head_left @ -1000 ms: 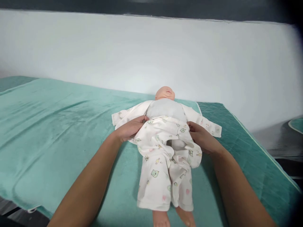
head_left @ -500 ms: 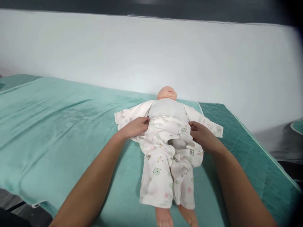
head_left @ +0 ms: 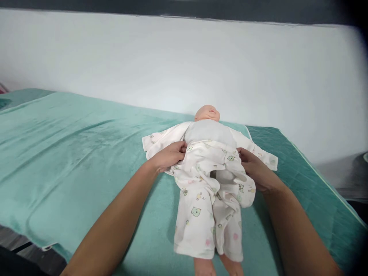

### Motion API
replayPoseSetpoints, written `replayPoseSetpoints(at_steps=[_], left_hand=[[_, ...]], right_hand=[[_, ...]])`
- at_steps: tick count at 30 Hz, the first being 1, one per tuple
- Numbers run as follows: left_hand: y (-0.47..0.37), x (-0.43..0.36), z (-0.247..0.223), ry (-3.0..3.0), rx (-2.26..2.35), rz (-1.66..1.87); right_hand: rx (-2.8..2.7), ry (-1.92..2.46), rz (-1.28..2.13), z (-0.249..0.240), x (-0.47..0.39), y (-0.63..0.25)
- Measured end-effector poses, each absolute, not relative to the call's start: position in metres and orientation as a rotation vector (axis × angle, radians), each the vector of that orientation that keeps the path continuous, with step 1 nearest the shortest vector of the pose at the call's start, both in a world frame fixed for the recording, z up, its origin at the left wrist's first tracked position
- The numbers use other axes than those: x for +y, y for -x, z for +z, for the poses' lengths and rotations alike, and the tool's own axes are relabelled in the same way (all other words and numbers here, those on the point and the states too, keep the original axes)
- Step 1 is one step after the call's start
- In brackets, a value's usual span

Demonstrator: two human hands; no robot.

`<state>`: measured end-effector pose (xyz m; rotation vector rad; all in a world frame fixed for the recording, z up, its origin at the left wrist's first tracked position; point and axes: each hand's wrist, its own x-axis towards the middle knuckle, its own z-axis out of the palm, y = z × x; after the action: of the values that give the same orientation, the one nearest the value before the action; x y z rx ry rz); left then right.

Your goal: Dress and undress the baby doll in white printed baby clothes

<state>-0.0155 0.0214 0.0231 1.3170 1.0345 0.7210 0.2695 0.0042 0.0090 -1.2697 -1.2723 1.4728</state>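
A baby doll [head_left: 207,113] lies on its back, head toward the wall and bare feet toward me. White trousers [head_left: 194,230] with small animal prints cover its legs and reach up to its pale grey belly [head_left: 209,131]. At the waist's left edge, my left hand [head_left: 171,155] is closed with its fingertips on the trousers' waistband. My right hand [head_left: 255,166] grips the waistband at the opposite side, its fingertips partly hidden behind cloth. A matching white shirt [head_left: 168,137] lies open under the doll, both sleeves spread outward.
Under the doll is a light green sheet [head_left: 71,153] with a few creases. A darker green quilted cover [head_left: 304,180] shows at the right. Behind the bed stands a white wall [head_left: 172,61]. Grey flooring [head_left: 28,249] shows at the lower left.
The view has shifted slightly, so the doll and both hands sit a little further right and lower. Both hands keep their places at the waistband.
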Motion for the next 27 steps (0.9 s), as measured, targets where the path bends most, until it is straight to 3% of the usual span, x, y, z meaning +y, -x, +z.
replayPoseSetpoints(at_steps=[12,27], left_hand=[[0.012,0.025,0.014,-1.234,0.918,0.804],[0.018,0.027,0.015,-1.257,0.822,0.757]], right_hand=[[-1.252,1.213,1.293,0.003,0.008,-0.264],[-1.252,1.059,1.553,0.007,0.002,-0.274]])
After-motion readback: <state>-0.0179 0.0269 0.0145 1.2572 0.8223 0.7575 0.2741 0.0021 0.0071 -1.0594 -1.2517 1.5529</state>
